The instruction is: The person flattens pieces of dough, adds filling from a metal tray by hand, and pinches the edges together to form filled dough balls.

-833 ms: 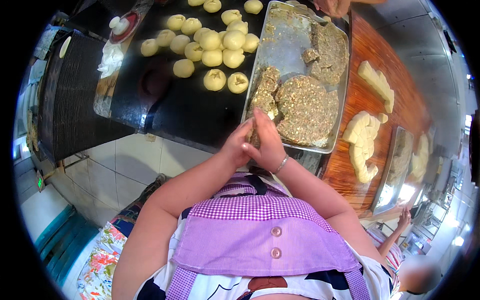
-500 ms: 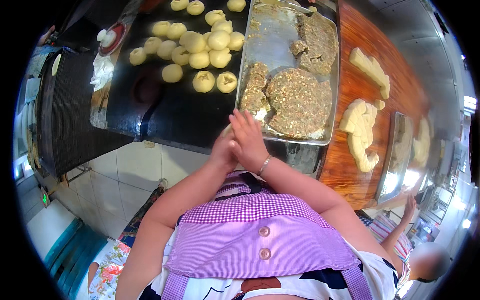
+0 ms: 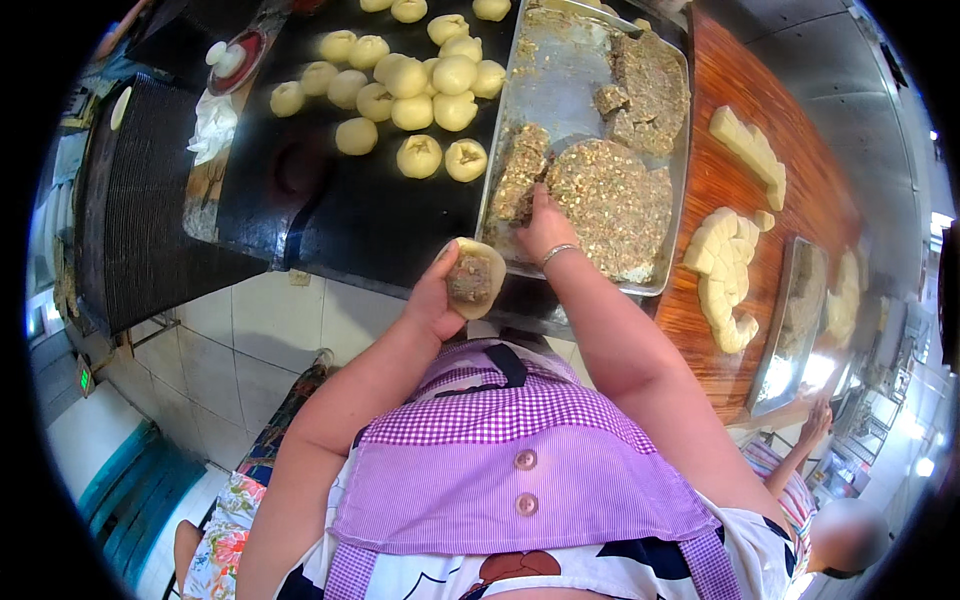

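My left hand (image 3: pixel 433 300) is closed round the edge of a flattened dough wrapper (image 3: pixel 495 262), just in front of the counter's edge. A lump of brown, nutty filling (image 3: pixel 468 281) lies in the wrapper's middle. Over the near part of a metal tray (image 3: pixel 652 288), my right hand (image 3: pixel 545 228) has its fingers pinched at the filling strip (image 3: pixel 520 172) on the tray's left side. Beside those fingers lies a large rounded slab of the same filling (image 3: pixel 612 205). Part of the fingertips is hidden by the hand.
Several round dough balls (image 3: pixel 407 78) sit on the black counter (image 3: pixel 400 225) left of the tray. Cut dough pieces (image 3: pixel 722 260) rest on the wooden table (image 3: pixel 690 340) at right, near another tray (image 3: pixel 795 320). Another person's arm (image 3: pixel 800 450) shows at lower right.
My hands were pressed together and have parted. The left now shows the filled wrapper in its grip; the right has moved forward into the tray, to the filling.
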Demonstrator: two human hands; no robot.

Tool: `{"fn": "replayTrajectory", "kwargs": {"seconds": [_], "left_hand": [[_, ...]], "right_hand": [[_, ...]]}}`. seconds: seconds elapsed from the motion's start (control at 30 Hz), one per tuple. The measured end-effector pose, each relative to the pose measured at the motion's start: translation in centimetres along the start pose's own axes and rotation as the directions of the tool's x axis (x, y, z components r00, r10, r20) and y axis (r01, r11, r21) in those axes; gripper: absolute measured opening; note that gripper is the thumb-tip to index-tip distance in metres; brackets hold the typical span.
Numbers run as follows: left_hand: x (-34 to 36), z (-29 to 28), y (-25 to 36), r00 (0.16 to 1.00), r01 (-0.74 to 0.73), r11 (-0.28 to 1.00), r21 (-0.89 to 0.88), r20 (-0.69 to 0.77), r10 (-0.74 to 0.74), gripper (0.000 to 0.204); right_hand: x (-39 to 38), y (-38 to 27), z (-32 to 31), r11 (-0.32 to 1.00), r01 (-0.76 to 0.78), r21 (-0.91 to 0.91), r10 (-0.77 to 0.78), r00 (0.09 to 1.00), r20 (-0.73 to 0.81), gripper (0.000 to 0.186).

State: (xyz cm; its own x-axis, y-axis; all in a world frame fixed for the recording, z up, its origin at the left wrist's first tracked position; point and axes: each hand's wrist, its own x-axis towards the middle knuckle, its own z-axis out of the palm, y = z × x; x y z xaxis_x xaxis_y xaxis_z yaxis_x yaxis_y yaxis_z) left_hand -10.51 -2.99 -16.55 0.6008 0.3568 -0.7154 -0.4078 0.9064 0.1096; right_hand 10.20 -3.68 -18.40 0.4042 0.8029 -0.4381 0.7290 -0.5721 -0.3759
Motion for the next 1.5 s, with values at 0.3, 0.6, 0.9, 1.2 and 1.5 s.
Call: {"fn": "replayTrajectory", "kwargs": {"seconds": [0.3, 0.6, 0.9, 1.2, 1.5], "left_hand": [[0.0, -0.7, -0.1, 1.0, 0.005, 0.998, -0.065, -0.006, -0.005, 0.035], [-0.4, -0.4, 0.7, 0.996, -0.015, 0.993, -0.12, 0.089, 0.026, 0.039], [0.8, 0.4, 0.7, 0.995, -0.09, 0.994, -0.059, 0.029, 0.092, 0.034], [3.6, 2.9, -1.1, 0.99, -0.091, 0.993, 0.07, 0.116, 0.082, 0.032], [2.2, 6.5, -1.8, 0.969, -0.156, 0.967, 0.203, 0.222, 0.11, 0.041]], "right_hand": [[1.7, -0.2, 1.3, 0.988, -0.109, -0.111, 0.117, 0.991, 0.065, 0.031], [3.3, 1.4, 2.1, 0.961, -0.021, -0.276, 0.069, 0.984, 0.164, 0.027], [-0.6, 0.6, -2.3, 0.984, 0.044, -0.171, -0.032, 0.997, 0.074, 0.018], [-5.9, -2.8, -5.9, 0.772, 0.239, 0.589, -0.249, 0.966, -0.065, 0.017], [-7.1, -2.3, -7.9, 0.77, 0.391, 0.505, -0.402, 0.911, -0.092, 0.031]]}}
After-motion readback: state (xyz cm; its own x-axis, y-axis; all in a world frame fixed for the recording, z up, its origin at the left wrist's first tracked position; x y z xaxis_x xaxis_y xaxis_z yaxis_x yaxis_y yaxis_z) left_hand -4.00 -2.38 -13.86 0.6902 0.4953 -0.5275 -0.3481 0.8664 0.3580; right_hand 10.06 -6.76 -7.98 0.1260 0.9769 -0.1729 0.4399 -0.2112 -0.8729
